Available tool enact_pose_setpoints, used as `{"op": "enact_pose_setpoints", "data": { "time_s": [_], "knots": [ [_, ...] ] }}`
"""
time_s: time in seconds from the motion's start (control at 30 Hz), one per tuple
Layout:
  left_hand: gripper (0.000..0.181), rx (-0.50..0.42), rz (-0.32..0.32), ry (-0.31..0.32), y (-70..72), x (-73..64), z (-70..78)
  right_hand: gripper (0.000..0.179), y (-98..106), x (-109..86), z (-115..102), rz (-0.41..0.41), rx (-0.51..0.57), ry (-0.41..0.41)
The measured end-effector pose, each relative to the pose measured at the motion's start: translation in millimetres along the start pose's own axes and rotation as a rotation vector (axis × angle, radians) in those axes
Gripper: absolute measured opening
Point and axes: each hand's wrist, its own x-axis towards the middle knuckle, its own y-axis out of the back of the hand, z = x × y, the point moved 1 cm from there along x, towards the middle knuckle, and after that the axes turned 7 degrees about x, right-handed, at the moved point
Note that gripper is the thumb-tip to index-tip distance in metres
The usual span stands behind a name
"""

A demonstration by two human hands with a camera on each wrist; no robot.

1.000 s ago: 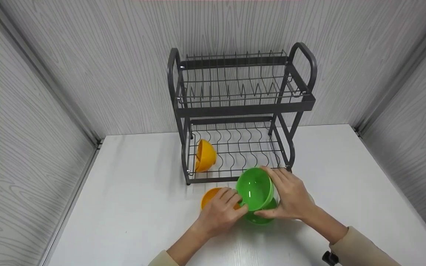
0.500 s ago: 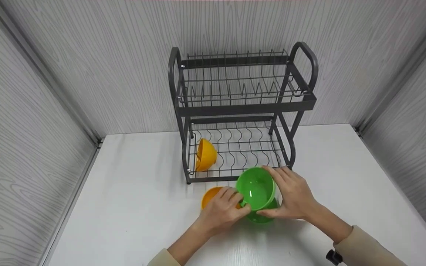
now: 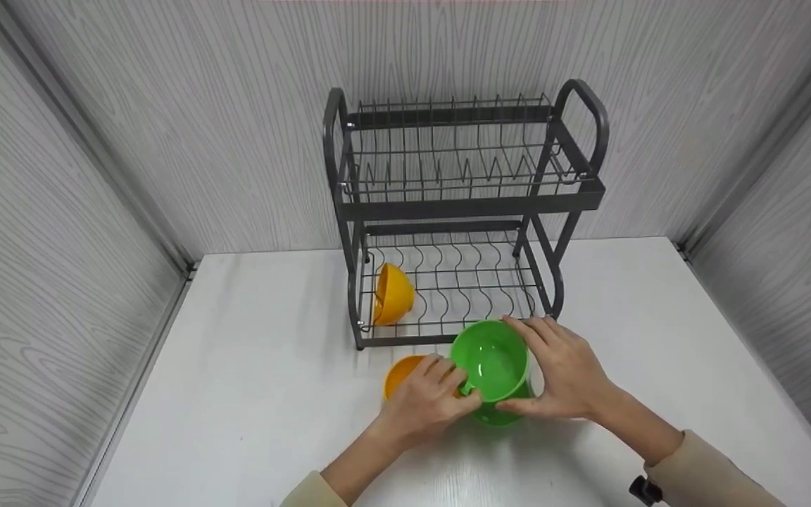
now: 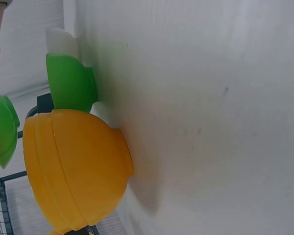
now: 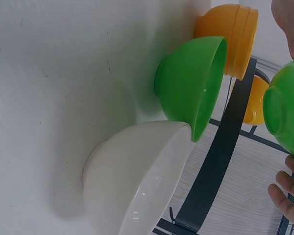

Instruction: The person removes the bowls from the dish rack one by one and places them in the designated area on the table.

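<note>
A green bowl (image 3: 491,360) is held tilted above the table, its inside towards the head camera. My left hand (image 3: 425,401) pinches its left rim. My right hand (image 3: 562,370) spans its right side, with thumb and forefinger at the rim and the other fingers spread. Below stands a second green bowl (image 5: 188,81), mostly covered in the head view. Beside it on the table are an orange bowl (image 4: 81,169), with a ridge near its rim, and a white bowl (image 5: 132,176), which my right hand largely hides in the head view.
A black two-tier dish rack (image 3: 469,205) stands behind the bowls, close to the back wall. One orange bowl (image 3: 394,296) lies on its side at the left end of its lower tier. The white table (image 3: 250,394) extends to both sides.
The held green bowl has turned slightly, so its opening looks rounder and faces the camera more. Both my hands have shifted a little to the right, the right hand more so.
</note>
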Motion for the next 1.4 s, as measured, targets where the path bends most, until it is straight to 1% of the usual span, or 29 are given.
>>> {"op": "enact_pose_setpoints", "data": {
  "time_s": [0.17, 0.37, 0.43, 0.57, 0.7, 0.9, 1.03, 1.2, 1.4],
  "knots": [
    [0.005, 0.002, -0.017, -0.01, 0.3, 1.5, 1.2, 0.121, 4.1, -0.3, 0.4, -0.045, -0.014, -0.011],
    [0.009, 0.016, -0.008, -0.026, -0.7, 2.5, 3.2, 0.12, 6.5, -0.1, 2.0, -0.11, -0.01, -0.022],
    [0.008, 0.023, -0.016, -0.033, -1.4, 2.4, 4.1, 0.119, 7.1, 0.1, 2.5, -0.13, -0.006, -0.028],
    [0.009, 0.04, -0.038, -0.044, -1.3, 2.3, 5.3, 0.12, 7.8, 1.6, 3.3, -0.158, -0.008, -0.028],
    [0.008, 0.037, -0.057, -0.046, 0.6, 3.1, 6.5, 0.121, 7.2, 2.7, 3.9, -0.177, -0.023, -0.024],
    [0.007, 0.064, -0.057, -0.066, -1.2, 2.6, 9.5, 0.122, 4.1, 3.1, 4.0, -0.208, -0.055, -0.023],
    [0.008, 0.068, -0.083, -0.078, -1.3, 2.3, 12.2, 0.123, 1.3, 2.7, 4.0, -0.239, -0.071, -0.031],
    [0.008, 0.062, -0.14, -0.086, 0.9, 2.7, 15.4, 0.12, -2.0, 0.8, 3.5, -0.273, -0.076, -0.038],
    [0.007, 0.094, -0.181, -0.102, 1.7, 3.7, 19.0, 0.117, -5.4, -2.4, 3.9, -0.301, -0.078, -0.062]
  ]
}}
